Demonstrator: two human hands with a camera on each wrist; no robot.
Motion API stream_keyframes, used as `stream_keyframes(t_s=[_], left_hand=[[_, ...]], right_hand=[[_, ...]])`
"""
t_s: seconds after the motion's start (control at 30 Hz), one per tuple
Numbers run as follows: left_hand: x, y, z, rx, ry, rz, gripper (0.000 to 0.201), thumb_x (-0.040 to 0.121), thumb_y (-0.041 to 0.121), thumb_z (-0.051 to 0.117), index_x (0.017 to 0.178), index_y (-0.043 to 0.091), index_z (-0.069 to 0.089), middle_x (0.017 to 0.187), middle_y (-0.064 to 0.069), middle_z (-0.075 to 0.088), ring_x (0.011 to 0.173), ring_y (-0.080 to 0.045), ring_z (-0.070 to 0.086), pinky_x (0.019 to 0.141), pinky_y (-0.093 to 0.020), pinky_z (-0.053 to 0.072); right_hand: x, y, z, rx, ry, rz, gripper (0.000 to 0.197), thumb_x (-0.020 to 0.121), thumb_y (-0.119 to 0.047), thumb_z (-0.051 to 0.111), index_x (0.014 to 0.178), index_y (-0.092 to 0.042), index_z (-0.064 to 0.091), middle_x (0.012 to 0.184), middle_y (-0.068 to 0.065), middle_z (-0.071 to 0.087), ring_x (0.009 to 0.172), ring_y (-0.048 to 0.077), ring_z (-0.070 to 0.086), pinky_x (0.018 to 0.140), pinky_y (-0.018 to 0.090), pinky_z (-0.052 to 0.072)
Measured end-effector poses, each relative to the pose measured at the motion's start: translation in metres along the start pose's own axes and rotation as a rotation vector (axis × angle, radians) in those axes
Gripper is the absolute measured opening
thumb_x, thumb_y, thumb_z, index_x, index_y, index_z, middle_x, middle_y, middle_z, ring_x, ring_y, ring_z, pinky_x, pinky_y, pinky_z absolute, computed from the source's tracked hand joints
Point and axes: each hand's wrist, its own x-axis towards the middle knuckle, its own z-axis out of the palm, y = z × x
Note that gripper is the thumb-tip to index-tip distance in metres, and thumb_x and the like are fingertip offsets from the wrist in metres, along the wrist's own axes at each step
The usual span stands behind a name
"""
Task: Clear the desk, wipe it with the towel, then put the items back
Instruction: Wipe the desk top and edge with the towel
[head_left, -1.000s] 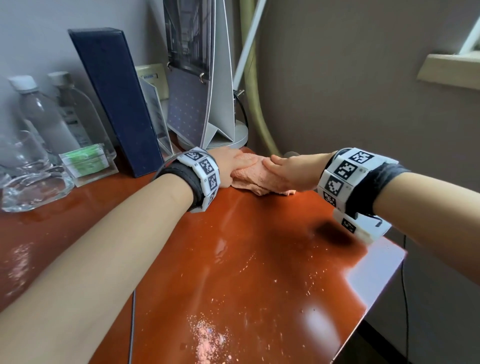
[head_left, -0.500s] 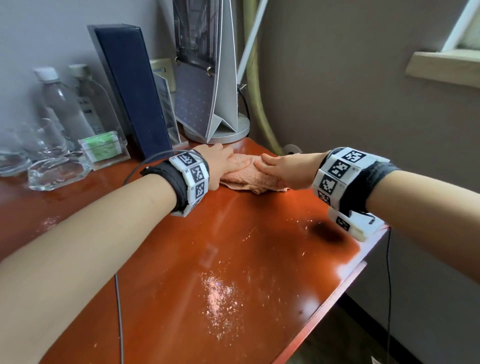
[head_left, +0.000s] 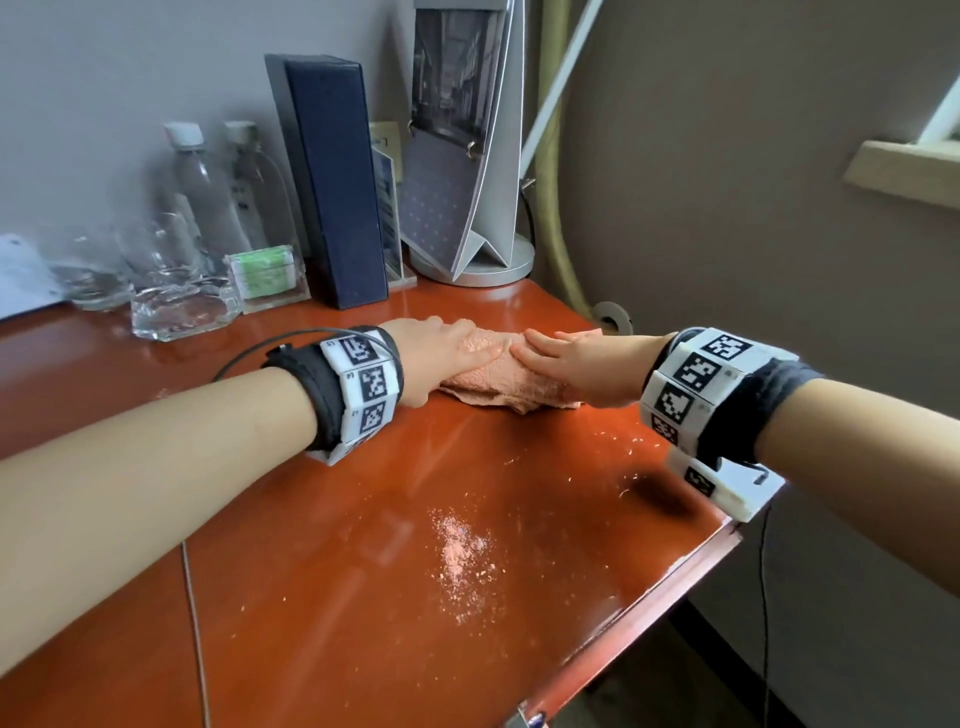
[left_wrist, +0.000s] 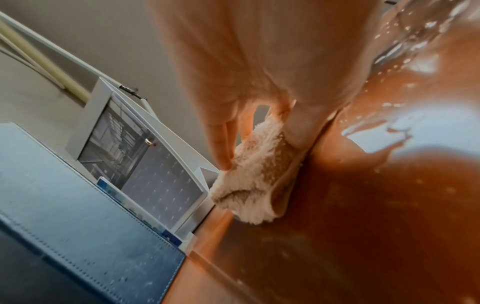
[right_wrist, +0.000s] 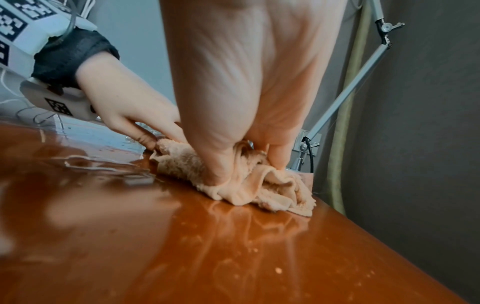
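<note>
A peach towel (head_left: 498, 384) lies bunched on the glossy red-brown desk (head_left: 332, 597), near its far right corner. My left hand (head_left: 441, 353) holds its left end; the left wrist view shows my left hand (left_wrist: 257, 148) with fingers on top of the towel (left_wrist: 249, 191) and thumb on its other side. My right hand (head_left: 566, 364) grips the right end. In the right wrist view my right hand (right_wrist: 246, 168) digs thumb and fingers into the folds of the towel (right_wrist: 280, 191), with the left hand (right_wrist: 145, 131) behind. A pale patch of crumbs (head_left: 462, 556) lies on the desk nearer to me.
Along the back wall stand two water bottles (head_left: 192, 187), a glass ashtray (head_left: 182, 306), a small green packet box (head_left: 265, 270), a dark blue box (head_left: 337, 182) and a desk calendar (head_left: 457, 156) on a round lamp base (head_left: 498, 265). The desk's right edge (head_left: 649, 597) drops off close to my right wrist.
Both hands have stayed on the towel and drawn it a little toward me, away from the lamp base. The head view has shifted, showing more of the near desk.
</note>
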Motion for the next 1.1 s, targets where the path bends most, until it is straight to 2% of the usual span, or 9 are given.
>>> stream_keyframes(t_s=[0.1,0.27,0.43,0.53,0.63,0.7,0.87,0.97,1.1], left_hand=[[-0.001,-0.001,0.002,-0.006,0.018,0.0,0.092,0.087,0.004,0.052,0.149,0.032,-0.011,0.156,-0.007,0.003,0.123,-0.028,0.04,0.084,-0.033,0.05],[0.004,-0.006,0.004,-0.022,0.017,-0.028,0.091,0.088,0.001,0.049,0.149,0.033,-0.01,0.156,-0.005,0.006,0.124,-0.027,0.039,0.071,-0.028,0.042],[0.007,-0.02,0.011,-0.041,-0.003,-0.064,0.093,0.087,-0.003,0.05,0.149,0.032,-0.009,0.153,-0.009,0.009,0.121,-0.028,0.041,0.081,-0.032,0.05],[0.011,-0.032,0.017,-0.06,-0.015,-0.097,0.093,0.087,-0.006,0.048,0.149,0.033,-0.008,0.151,-0.01,0.012,0.124,-0.028,0.039,0.087,-0.036,0.05],[0.017,-0.044,0.024,-0.071,-0.033,-0.14,0.092,0.087,-0.006,0.046,0.148,0.034,-0.01,0.151,-0.009,0.012,0.129,-0.028,0.035,0.081,-0.034,0.048],[0.021,-0.051,0.027,-0.073,-0.038,-0.161,0.091,0.088,-0.004,0.046,0.148,0.035,-0.011,0.151,-0.009,0.011,0.132,-0.028,0.031,0.082,-0.035,0.049],[0.033,-0.064,0.032,-0.083,-0.056,-0.193,0.087,0.091,-0.003,0.043,0.148,0.033,-0.011,0.154,-0.008,0.007,0.139,-0.029,0.02,0.086,-0.037,0.047],[0.042,-0.071,0.034,-0.103,-0.068,-0.211,0.088,0.091,0.003,0.048,0.148,0.035,-0.011,0.153,-0.007,0.01,0.132,-0.03,0.031,0.085,-0.039,0.049],[0.051,-0.075,0.035,-0.127,-0.084,-0.236,0.088,0.091,0.009,0.051,0.148,0.035,-0.01,0.151,-0.007,0.014,0.124,-0.029,0.037,0.075,-0.035,0.043]], right_hand=[[0.004,0.003,0.002,-0.024,0.017,-0.024,0.072,0.098,-0.01,0.038,0.149,-0.016,-0.012,0.158,0.005,-0.004,0.143,0.031,0.02,0.11,0.043,0.034],[0.015,0.011,-0.004,0.006,-0.006,-0.049,0.073,0.098,-0.012,0.04,0.149,-0.017,-0.013,0.158,0.003,-0.004,0.144,0.027,0.02,0.11,0.041,0.034],[0.035,0.014,-0.01,0.013,0.012,-0.056,0.073,0.098,-0.009,0.038,0.149,-0.018,-0.013,0.159,0.003,-0.007,0.144,0.027,0.017,0.112,0.04,0.032],[0.055,0.016,-0.017,0.013,0.034,-0.059,0.073,0.098,-0.01,0.039,0.149,-0.018,-0.012,0.159,0.004,-0.006,0.144,0.028,0.018,0.111,0.041,0.033],[0.078,0.019,-0.022,-0.001,0.073,-0.059,0.073,0.097,-0.008,0.04,0.15,-0.018,-0.009,0.159,0.004,-0.003,0.14,0.029,0.028,0.106,0.041,0.039],[0.09,0.021,-0.023,-0.005,0.087,-0.048,0.073,0.096,-0.008,0.04,0.15,-0.02,-0.008,0.159,0.003,-0.002,0.134,0.03,0.038,0.1,0.041,0.045],[0.113,0.027,-0.025,-0.048,0.129,-0.023,0.075,0.095,-0.005,0.041,0.15,-0.02,-0.008,0.159,0.002,0.0,0.131,0.03,0.042,0.098,0.043,0.046],[0.123,0.03,-0.027,-0.089,0.13,-0.014,0.077,0.093,-0.003,0.042,0.15,-0.019,-0.008,0.158,0.002,0.001,0.126,0.032,0.047,0.094,0.045,0.048],[0.131,0.036,-0.03,-0.099,0.145,-0.009,0.079,0.092,0.001,0.041,0.15,-0.02,-0.008,0.158,-0.002,-0.002,0.116,0.029,0.055,0.085,0.041,0.053]])
